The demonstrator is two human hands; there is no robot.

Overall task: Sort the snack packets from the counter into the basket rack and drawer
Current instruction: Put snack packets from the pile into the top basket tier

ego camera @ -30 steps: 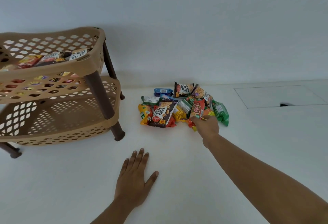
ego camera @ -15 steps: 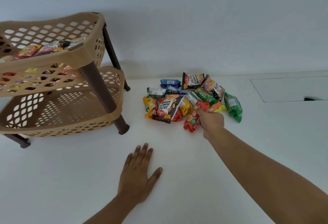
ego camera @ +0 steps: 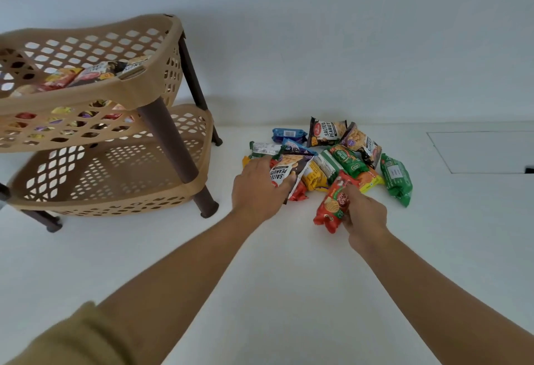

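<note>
In rack [ego camera: 170, 139] top basket [ego camera: 138, 95]: several packets [ego camera: 86, 75], well left of the fingers. Left hand [ego camera: 257, 188] fingers [ego camera: 258, 165] clamp peanut packet [ego camera: 290, 166] at pile [ego camera: 346, 159] near edge. Right hand [ego camera: 365, 214] fingers [ego camera: 351, 194] clamp red packet [ego camera: 332, 205] just beside. White surface [ego camera: 289, 292] stretches nearward of both.

The two-tier plastic basket rack [ego camera: 138, 87] is tan, diamond-latticed; the flat counter [ego camera: 260, 292] white. One crinkly snack packet [ego camera: 331, 208] is red, the salted-peanuts packet [ego camera: 286, 169] black, a glossy pouch [ego camera: 396, 178] green, the sleeve [ego camera: 75, 338] perhaps olive.

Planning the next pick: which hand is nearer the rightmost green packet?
Right. The right hand is just left of the green packet; the left hand lies across the pile.
</note>
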